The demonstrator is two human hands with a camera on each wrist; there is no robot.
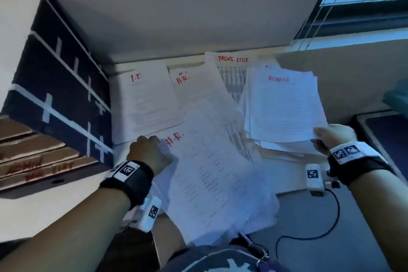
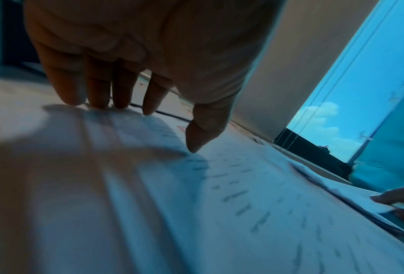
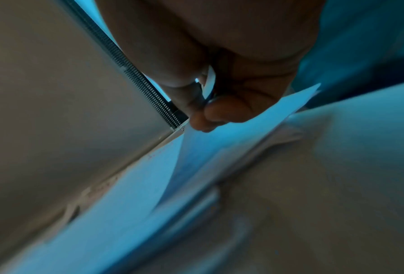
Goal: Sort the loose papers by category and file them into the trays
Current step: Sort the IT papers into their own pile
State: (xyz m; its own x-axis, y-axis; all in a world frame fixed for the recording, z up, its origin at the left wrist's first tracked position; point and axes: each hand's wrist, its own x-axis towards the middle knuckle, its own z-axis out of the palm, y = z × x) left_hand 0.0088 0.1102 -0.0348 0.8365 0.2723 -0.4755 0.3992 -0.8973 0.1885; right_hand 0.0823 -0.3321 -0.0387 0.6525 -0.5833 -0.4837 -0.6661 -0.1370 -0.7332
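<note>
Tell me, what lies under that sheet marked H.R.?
Under the H.R. sheet, more white papers peek out, plus a printed table sheet. Whatever is underneath its middle stays covered.

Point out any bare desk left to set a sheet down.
Little. A bare strip of desk lies at the near edge, below the Admin stack pinched by the right hand. From the I.T. sheet to that stack, papers overlap; the left hand presses the H.R. sheets.

Loose white papers overlap across my desk, headed I.T., A.R., H.R., Tasks List in red. Cardboard trays stacked far left.
</note>
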